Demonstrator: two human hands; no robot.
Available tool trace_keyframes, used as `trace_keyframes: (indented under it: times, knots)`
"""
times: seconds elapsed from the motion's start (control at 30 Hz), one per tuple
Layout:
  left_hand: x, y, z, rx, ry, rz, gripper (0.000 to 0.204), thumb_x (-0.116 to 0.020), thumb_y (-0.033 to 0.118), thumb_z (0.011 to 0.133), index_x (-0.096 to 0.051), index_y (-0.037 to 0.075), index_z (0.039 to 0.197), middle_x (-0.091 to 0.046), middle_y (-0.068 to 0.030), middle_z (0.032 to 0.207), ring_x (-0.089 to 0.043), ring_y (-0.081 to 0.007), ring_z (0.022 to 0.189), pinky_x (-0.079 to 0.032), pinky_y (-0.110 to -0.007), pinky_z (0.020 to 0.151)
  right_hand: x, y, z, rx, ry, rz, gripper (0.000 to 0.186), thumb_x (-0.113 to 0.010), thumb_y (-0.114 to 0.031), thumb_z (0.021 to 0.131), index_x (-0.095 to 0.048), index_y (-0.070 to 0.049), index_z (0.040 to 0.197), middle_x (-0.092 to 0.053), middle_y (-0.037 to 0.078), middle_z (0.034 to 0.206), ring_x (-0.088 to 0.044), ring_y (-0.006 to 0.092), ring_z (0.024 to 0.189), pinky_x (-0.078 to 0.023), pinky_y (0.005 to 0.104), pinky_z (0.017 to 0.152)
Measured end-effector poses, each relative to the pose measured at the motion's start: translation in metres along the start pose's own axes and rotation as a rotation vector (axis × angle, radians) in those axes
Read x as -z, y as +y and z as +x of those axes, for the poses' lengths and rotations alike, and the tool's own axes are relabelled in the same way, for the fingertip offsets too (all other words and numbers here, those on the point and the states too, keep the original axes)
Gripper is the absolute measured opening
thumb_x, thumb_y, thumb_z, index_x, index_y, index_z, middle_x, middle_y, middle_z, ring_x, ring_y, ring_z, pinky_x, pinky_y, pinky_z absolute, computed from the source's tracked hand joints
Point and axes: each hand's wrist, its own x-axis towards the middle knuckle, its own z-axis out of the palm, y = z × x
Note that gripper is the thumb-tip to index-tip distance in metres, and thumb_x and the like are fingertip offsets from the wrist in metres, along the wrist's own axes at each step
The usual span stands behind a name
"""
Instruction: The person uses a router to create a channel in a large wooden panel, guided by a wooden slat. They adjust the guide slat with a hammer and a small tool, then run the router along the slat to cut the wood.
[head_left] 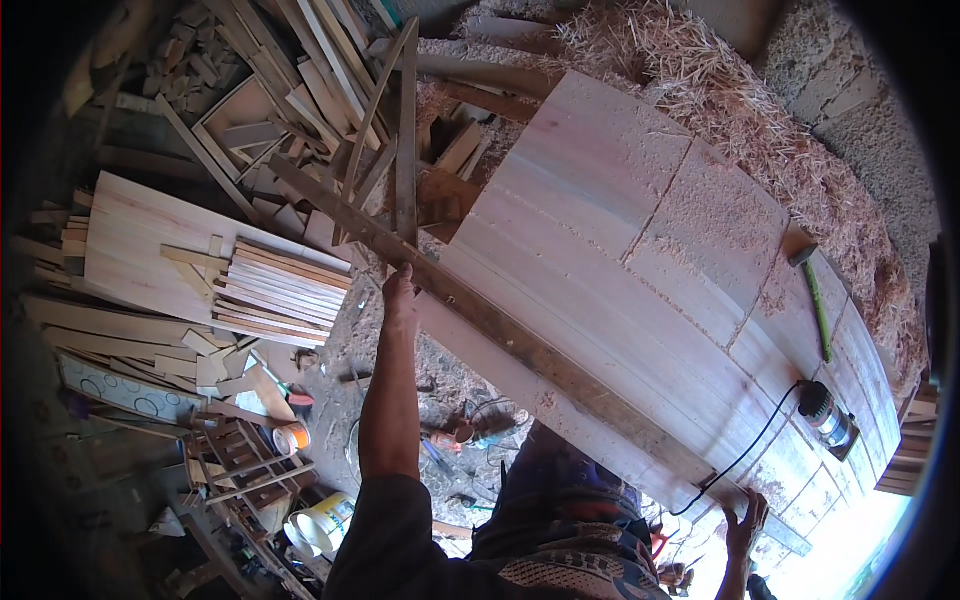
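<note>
Wood shavings (pixel 700 70) and loose offcuts (pixel 290 90) fill the workshop beyond the left hand (pixel 399 287), and a wide panel of joined boards (pixel 600 230) spreads out to its right. A long wooden strip (pixel 530 350) lies along the panel's near edge, running from past the left hand down to the right hand (pixel 745 525). The left hand is closed around the strip's near edge. The right hand touches the strip near its other end, thumb and fingers apart; whether it grips, I cannot tell. Above and right of the right hand, a corded power tool (pixel 827 415) sits on the panel, with a green-handled hammer (pixel 818 305) farther up. Left of the left hand, pale slats (pixel 280 290) lie side by side on another board (pixel 140 240).
</note>
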Motion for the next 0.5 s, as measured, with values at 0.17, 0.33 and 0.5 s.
trace_keyframes:
  times: [0.17, 0.33, 0.5]
  knots:
    - [0.005, 0.000, 0.002, -0.050, -0.070, 0.140, 0.051, -0.078, 0.038, 0.090, -0.066, 0.009, 0.130, -0.069, -0.0033, 0.119, -0.060, -0.0164, 0.106, -0.045, -0.037, 0.092, -0.004, 0.002, -0.001, 0.038, 0.026, 0.005, 0.072, -0.086, -0.011, 0.071, -0.054, -0.006, 0.136, -0.059, 0.018, 0.125, -0.053, 0.0402, 0.120, -0.043, 0.0507, 0.103]
    - [0.007, -0.006, 0.004, -0.098, -0.062, 0.147, 0.050, -0.078, 0.040, 0.090, -0.067, 0.008, 0.126, -0.068, -0.0022, 0.112, -0.060, -0.0185, 0.103, -0.047, -0.040, 0.088, -0.007, 0.002, -0.002, 0.053, 0.053, 0.000, 0.075, -0.087, -0.008, 0.069, -0.054, -0.006, 0.136, -0.059, 0.018, 0.125, -0.054, 0.0402, 0.120, -0.044, 0.0508, 0.101]
    - [0.014, -0.005, 0.008, -0.079, -0.041, 0.172, 0.049, -0.077, 0.042, 0.090, -0.066, 0.007, 0.123, -0.066, -0.0025, 0.106, -0.058, -0.0185, 0.095, -0.048, -0.040, 0.083, -0.010, 0.000, -0.002, 0.027, 0.068, 0.010, 0.077, -0.087, -0.006, 0.069, -0.052, -0.007, 0.138, -0.058, 0.018, 0.129, -0.053, 0.0406, 0.124, -0.045, 0.0498, 0.103]
